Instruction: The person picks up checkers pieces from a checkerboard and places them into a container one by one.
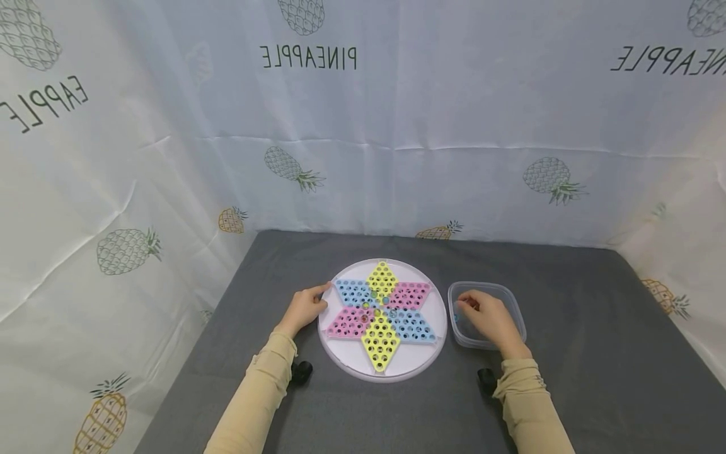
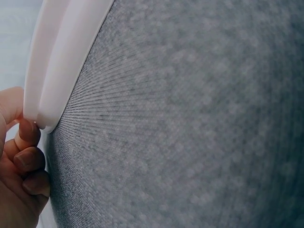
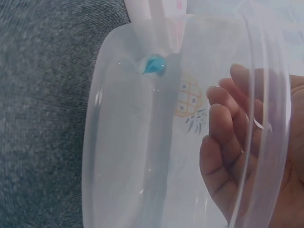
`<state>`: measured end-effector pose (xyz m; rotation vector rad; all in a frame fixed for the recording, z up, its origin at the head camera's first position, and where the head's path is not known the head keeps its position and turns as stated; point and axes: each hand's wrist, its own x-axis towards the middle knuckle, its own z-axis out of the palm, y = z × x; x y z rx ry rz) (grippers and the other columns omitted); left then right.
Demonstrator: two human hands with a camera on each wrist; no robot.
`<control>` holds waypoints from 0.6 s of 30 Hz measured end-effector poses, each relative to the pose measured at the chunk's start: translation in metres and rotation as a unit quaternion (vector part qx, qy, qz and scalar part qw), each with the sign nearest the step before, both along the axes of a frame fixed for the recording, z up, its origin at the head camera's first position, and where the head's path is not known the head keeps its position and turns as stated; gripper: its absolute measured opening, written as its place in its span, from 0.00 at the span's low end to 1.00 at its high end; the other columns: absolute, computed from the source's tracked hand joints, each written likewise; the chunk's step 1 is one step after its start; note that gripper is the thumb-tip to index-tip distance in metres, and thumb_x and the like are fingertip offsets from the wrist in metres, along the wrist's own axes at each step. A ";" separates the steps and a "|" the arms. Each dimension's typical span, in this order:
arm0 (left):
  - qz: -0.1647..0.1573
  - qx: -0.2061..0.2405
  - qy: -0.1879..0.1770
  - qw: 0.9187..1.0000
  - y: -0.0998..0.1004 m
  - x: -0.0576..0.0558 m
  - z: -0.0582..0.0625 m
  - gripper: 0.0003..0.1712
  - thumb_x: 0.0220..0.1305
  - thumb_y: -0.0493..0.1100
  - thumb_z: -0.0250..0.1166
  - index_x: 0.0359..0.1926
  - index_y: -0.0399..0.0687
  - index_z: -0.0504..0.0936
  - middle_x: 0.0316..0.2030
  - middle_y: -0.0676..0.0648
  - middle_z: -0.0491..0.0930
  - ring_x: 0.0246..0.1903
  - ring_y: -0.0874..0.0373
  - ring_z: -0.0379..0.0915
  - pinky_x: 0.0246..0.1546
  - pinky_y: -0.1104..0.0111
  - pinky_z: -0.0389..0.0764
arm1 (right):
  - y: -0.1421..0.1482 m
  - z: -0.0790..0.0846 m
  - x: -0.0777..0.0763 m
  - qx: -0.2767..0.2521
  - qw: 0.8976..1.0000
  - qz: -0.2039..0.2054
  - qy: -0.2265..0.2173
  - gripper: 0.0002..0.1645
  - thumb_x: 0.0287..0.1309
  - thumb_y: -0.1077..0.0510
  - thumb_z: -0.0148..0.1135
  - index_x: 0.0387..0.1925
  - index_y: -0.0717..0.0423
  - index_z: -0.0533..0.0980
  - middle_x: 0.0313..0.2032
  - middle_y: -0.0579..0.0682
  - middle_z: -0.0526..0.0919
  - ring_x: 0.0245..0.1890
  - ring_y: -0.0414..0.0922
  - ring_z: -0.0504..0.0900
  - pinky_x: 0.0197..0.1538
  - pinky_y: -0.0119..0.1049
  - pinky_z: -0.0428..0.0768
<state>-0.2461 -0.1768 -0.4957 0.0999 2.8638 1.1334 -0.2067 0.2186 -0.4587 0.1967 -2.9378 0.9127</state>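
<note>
Left hand (image 1: 305, 309) pinches board (image 1: 416, 356); right hand (image 1: 489, 316) (curled, contents hidden) is inside the tub (image 1: 506, 293).

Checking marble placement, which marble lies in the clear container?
The blue-swirled marble inside the clear container; the other marbles I can make out sit on the round board.

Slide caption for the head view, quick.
Left hand grips the edge of a round game board; right hand at a clear plastic container.

Seeing right hand (image 3: 236, 164) with loosely bent fingers at clear plastic container (image 3: 118, 142), apart from blue-swirled marble (image 3: 155, 64) inside.
</note>
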 end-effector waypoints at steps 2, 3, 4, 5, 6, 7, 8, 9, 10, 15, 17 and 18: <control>0.001 0.000 -0.002 1.000 0.000 0.000 0.000 0.28 0.57 0.38 0.58 0.62 0.51 0.73 0.11 0.53 0.58 0.13 0.63 0.51 0.17 0.72 0.59 | -0.001 0.001 0.000 -0.003 1.000 -0.001 0.004 0.13 0.60 0.54 0.57 0.42 0.58 0.78 0.32 0.51 0.80 0.30 0.43 0.74 0.32 0.36 0.72; 0.001 0.000 -0.003 1.000 0.000 0.000 0.000 0.28 0.57 0.38 0.58 0.62 0.51 0.73 0.11 0.53 0.58 0.13 0.63 0.51 0.17 0.72 0.59 | -0.001 0.001 0.000 -0.005 1.000 -0.001 0.006 0.13 0.60 0.54 0.57 0.42 0.58 0.78 0.32 0.50 0.80 0.30 0.43 0.74 0.32 0.36 0.72; 0.001 -0.001 -0.004 1.000 0.000 0.000 0.000 0.28 0.57 0.38 0.58 0.62 0.51 0.73 0.11 0.53 0.58 0.13 0.63 0.51 0.17 0.72 0.59 | -0.001 0.001 0.000 -0.007 1.000 -0.003 0.007 0.13 0.60 0.54 0.57 0.42 0.58 0.78 0.31 0.50 0.80 0.29 0.43 0.73 0.32 0.35 0.72; 0.001 -0.002 -0.005 1.000 0.000 0.000 0.000 0.28 0.57 0.38 0.58 0.62 0.51 0.73 0.11 0.53 0.58 0.13 0.63 0.51 0.17 0.72 0.59 | -0.001 0.002 0.000 -0.009 1.000 -0.004 0.007 0.13 0.60 0.54 0.57 0.42 0.57 0.78 0.31 0.50 0.80 0.29 0.43 0.73 0.32 0.35 0.71; 0.001 -0.001 -0.007 1.000 0.001 0.000 0.000 0.28 0.57 0.38 0.58 0.62 0.51 0.73 0.11 0.53 0.58 0.13 0.63 0.51 0.17 0.72 0.59 | -0.002 0.002 0.000 -0.012 1.000 -0.004 0.009 0.13 0.60 0.54 0.57 0.42 0.57 0.78 0.31 0.50 0.80 0.30 0.43 0.73 0.32 0.35 0.71; 0.002 -0.001 -0.008 1.000 0.001 0.000 0.000 0.28 0.57 0.38 0.58 0.62 0.51 0.73 0.11 0.53 0.58 0.13 0.63 0.51 0.17 0.72 0.59 | -0.002 0.003 0.001 -0.015 1.000 -0.005 0.010 0.13 0.60 0.54 0.57 0.42 0.57 0.78 0.32 0.50 0.80 0.30 0.43 0.73 0.32 0.35 0.71; 0.002 -0.001 -0.009 1.000 0.001 0.000 0.000 0.28 0.57 0.38 0.58 0.62 0.51 0.73 0.11 0.53 0.58 0.13 0.63 0.51 0.17 0.72 0.59 | -0.003 0.003 0.001 -0.017 1.000 -0.006 0.012 0.13 0.60 0.54 0.57 0.42 0.57 0.78 0.32 0.50 0.80 0.30 0.43 0.74 0.33 0.35 0.72; 0.003 0.000 -0.010 1.000 0.001 0.000 0.000 0.29 0.57 0.38 0.58 0.62 0.51 0.73 0.11 0.53 0.58 0.13 0.62 0.51 0.17 0.72 0.59 | -0.004 0.004 0.002 -0.019 1.000 -0.006 0.014 0.13 0.61 0.53 0.57 0.43 0.57 0.78 0.32 0.50 0.80 0.31 0.43 0.74 0.33 0.35 0.72; 0.003 0.000 -0.011 1.000 0.001 0.000 0.000 0.29 0.57 0.38 0.57 0.62 0.51 0.73 0.11 0.53 0.58 0.13 0.62 0.51 0.17 0.72 0.59 | -0.004 0.006 0.002 -0.023 1.000 -0.005 0.018 0.13 0.61 0.53 0.57 0.43 0.57 0.78 0.32 0.51 0.80 0.31 0.44 0.74 0.33 0.36 0.72; 0.006 0.003 -0.011 1.000 0.001 0.000 0.000 0.29 0.57 0.38 0.57 0.62 0.51 0.73 0.11 0.53 0.58 0.13 0.63 0.51 0.16 0.72 0.59 | -0.009 0.011 0.005 -0.030 0.999 0.000 0.043 0.14 0.60 0.53 0.58 0.42 0.57 0.79 0.33 0.51 0.81 0.33 0.44 0.76 0.36 0.39 0.74; 0.006 0.005 -0.009 1.000 0.001 0.000 -0.001 0.29 0.57 0.38 0.57 0.62 0.51 0.73 0.11 0.54 0.58 0.12 0.63 0.51 0.16 0.72 0.59 | -0.011 0.012 0.005 -0.032 0.998 0.002 0.049 0.14 0.60 0.53 0.58 0.42 0.58 0.79 0.34 0.52 0.82 0.33 0.45 0.76 0.37 0.40 0.75; 0.006 0.004 -0.008 1.000 0.000 -0.001 -0.001 0.28 0.57 0.38 0.57 0.62 0.51 0.73 0.10 0.54 0.58 0.12 0.63 0.51 0.16 0.72 0.58 | -0.012 0.013 0.005 -0.034 0.998 0.002 0.052 0.14 0.60 0.54 0.59 0.43 0.58 0.79 0.34 0.53 0.82 0.34 0.45 0.76 0.38 0.41 0.75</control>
